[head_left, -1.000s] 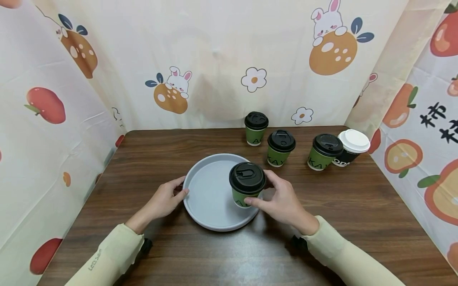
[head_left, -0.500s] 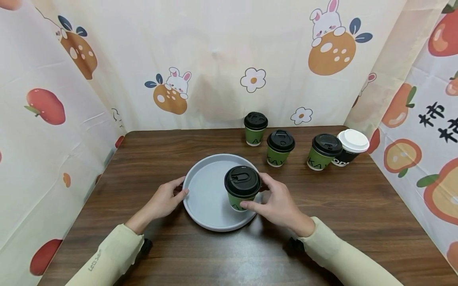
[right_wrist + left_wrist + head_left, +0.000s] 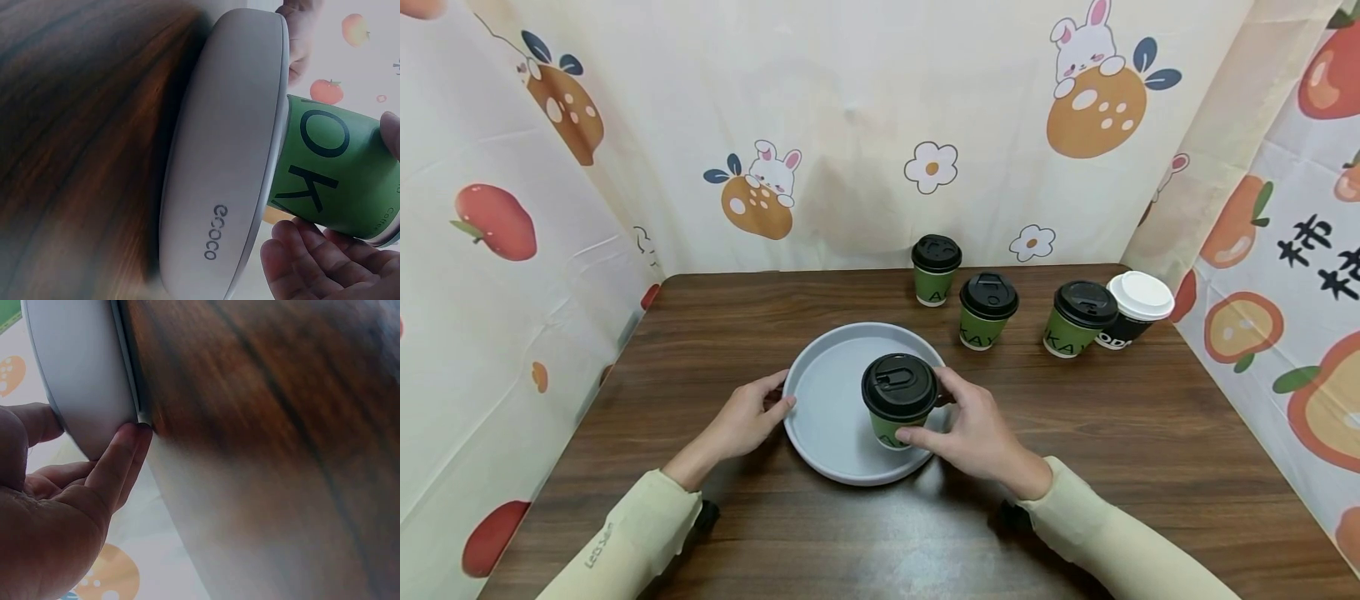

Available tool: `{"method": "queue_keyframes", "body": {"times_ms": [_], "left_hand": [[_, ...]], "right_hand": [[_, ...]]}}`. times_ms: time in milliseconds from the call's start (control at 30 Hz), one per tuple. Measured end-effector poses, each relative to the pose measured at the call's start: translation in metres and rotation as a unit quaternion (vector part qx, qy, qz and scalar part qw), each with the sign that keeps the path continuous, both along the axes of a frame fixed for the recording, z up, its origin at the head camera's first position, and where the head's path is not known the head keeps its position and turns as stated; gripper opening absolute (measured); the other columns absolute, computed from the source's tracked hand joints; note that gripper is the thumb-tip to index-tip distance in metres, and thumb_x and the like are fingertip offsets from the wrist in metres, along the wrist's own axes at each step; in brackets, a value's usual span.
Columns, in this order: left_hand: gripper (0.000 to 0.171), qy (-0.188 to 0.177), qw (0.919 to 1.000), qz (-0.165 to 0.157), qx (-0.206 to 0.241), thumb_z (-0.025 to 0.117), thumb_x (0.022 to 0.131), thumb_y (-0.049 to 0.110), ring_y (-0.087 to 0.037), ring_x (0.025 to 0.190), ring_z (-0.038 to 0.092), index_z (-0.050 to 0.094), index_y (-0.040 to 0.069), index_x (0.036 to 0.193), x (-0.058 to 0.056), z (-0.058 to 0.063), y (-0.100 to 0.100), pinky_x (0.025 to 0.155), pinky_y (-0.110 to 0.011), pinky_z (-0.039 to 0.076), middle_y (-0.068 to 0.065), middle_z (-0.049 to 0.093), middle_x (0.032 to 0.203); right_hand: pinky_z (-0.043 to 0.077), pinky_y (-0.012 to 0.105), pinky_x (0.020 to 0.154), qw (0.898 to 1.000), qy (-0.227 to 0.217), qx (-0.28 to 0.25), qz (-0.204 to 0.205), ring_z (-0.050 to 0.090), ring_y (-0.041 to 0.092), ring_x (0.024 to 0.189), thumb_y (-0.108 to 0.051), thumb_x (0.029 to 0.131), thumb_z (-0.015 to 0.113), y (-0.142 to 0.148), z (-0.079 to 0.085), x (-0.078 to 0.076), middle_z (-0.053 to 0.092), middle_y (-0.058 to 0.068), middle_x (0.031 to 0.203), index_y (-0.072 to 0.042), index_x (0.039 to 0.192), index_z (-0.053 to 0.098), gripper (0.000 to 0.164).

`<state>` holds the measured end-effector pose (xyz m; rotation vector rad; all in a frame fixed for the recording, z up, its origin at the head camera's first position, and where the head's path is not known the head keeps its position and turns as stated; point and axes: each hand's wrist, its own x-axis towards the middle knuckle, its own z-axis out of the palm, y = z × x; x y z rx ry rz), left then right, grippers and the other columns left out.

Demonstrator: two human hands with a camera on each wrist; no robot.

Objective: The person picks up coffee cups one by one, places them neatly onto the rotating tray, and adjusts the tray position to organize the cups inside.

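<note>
A round grey tray (image 3: 823,408) with a raised rim lies on the wooden table. My left hand (image 3: 741,423) grips its left edge, thumb at the rim; the left wrist view shows my fingertips against the tray's outer wall (image 3: 81,369). A green paper coffee cup (image 3: 899,387) with a black lid stands upright over the tray's right part. Around it curl the fingers and thumb of my right hand (image 3: 981,435). In the right wrist view, the cup's green side (image 3: 331,165) shows large dark letters, and its bottom is hidden behind the tray wall.
Two more green cups with black lids, a far one (image 3: 936,275) and a nearer one (image 3: 988,312), stand behind the tray. Farther right, another green cup (image 3: 1078,321) overlaps a black cup with a white lid (image 3: 1141,298). A patterned curtain (image 3: 850,100) closes off the back.
My right hand has moved the green cup left and toward me, farther in over the tray. My left hand and the tray have stayed in place.
</note>
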<state>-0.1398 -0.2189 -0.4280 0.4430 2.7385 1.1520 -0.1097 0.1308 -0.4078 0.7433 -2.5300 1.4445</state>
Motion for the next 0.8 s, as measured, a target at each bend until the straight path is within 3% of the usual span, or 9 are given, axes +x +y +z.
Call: {"method": "queue_keyframes", "body": {"times_ms": [300, 800], "left_hand": [[0.054, -0.002, 1.0, 0.001, 0.0, 0.059, 0.105, 0.013, -0.031, 0.108, 0.069, 0.042, -0.012, 0.149, 0.001, 0.001, 0.001, 0.087, -0.039, 0.058, -0.026, 0.064, 0.128], [0.054, -0.004, 1.0, -0.001, 0.002, 0.059, 0.105, 0.014, -0.029, 0.107, 0.069, 0.042, -0.011, 0.15, 0.001, 0.002, 0.002, 0.086, -0.038, 0.058, -0.025, 0.064, 0.13]], "right_hand": [[0.056, 0.042, 0.085, 1.0, -0.003, 0.006, 0.006, 0.065, 0.012, 0.101, -0.042, 0.076, 0.092, -0.003, -0.003, 0.0, 0.07, -0.017, 0.114, -0.025, 0.13, 0.063, 0.064], [0.056, 0.041, 0.084, 1.0, 0.005, 0.01, 0.012, 0.065, 0.008, 0.1, -0.041, 0.073, 0.094, -0.012, -0.009, 0.003, 0.07, -0.018, 0.113, -0.023, 0.131, 0.064, 0.067]]}}
